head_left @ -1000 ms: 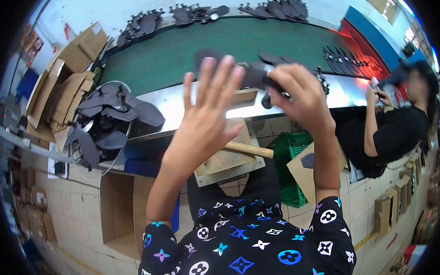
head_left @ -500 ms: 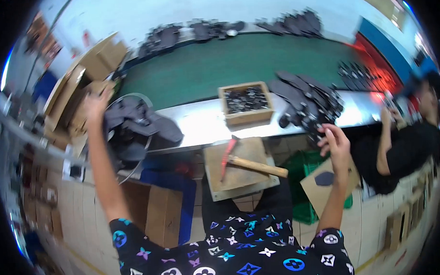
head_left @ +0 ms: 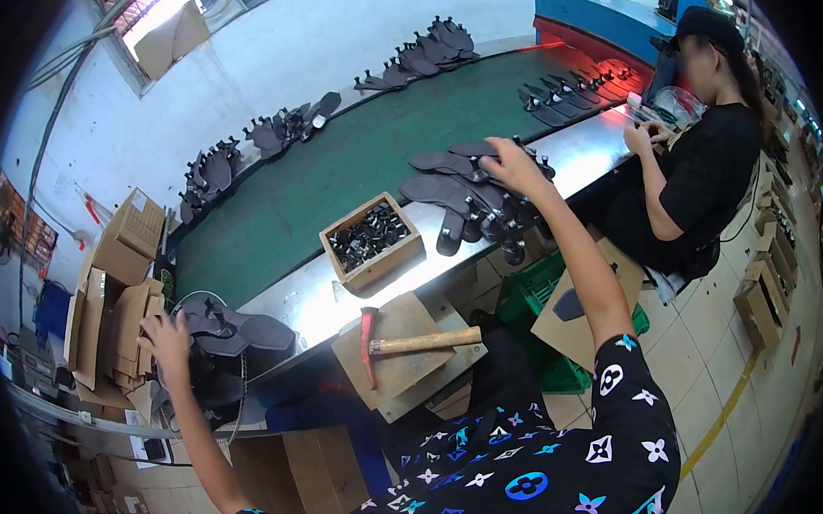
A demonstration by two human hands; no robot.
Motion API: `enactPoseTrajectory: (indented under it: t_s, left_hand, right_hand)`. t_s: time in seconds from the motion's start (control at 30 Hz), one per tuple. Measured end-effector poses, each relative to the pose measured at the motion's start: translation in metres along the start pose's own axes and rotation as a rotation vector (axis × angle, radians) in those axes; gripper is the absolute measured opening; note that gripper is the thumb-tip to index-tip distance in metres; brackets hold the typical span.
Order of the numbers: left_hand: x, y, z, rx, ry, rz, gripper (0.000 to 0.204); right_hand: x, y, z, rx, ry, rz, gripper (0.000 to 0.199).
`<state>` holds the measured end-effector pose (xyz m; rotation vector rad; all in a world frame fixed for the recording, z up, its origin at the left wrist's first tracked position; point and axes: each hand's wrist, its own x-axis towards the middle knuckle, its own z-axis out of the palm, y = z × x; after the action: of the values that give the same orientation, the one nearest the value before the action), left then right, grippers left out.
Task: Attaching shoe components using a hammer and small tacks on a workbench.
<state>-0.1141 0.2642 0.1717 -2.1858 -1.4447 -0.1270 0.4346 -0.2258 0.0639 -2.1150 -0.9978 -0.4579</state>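
Note:
My left hand (head_left: 167, 344), fingers spread, hovers beside dark sandal soles (head_left: 264, 331) heaped at a wire-rimmed basket on the left. My right hand (head_left: 514, 169) reaches over a pile of dark grey sandal soles (head_left: 434, 191) with black straps and small fittings. Its thumb and fingers look apart at the pile's far side, and whether they touch a sole is hard to tell. A hammer (head_left: 423, 342) with a red head and wooden handle lies on a square board (head_left: 398, 384) in front of me. Left of the pile stands a wooden box (head_left: 361, 278) of small black parts.
A green conveyor belt (head_left: 336, 173) carries rows of soles (head_left: 433, 48) along its far edge. Cardboard boxes (head_left: 125, 240) crowd the left end. A co-worker in black (head_left: 712, 165) sits at the right. Below the bench are a green crate (head_left: 544, 298) and an open carton (head_left: 324, 473).
My view has turned to the right. My right hand has moved forward, over the pile of soles. My left hand has drawn back from the cardboard toward the basket's soles.

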Motion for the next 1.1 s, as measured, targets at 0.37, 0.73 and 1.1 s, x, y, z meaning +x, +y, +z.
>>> enactPoseTrajectory:
  t_s: [0.37, 0.73, 1.1]
  left_hand:
    - [-0.153, 0.179, -0.157, -0.807, 0.222, 0.709, 0.109]
    - [-0.237, 0.186, -0.153, -2.084, 0.109, 0.245, 0.054]
    - [-0.266, 0.26, -0.038, -0.909, -0.072, 0.305, 0.068]
  right_hand:
    - [0.018, -0.187, -0.006, 1.415, -0.203, 0.523, 0.022]
    - [-0.184, -0.233, 0.025, 0.23, -0.181, -0.299, 0.106]
    - [-0.36, -0.139, -0.028, 0.403, -0.306, 0.551, 0.025]
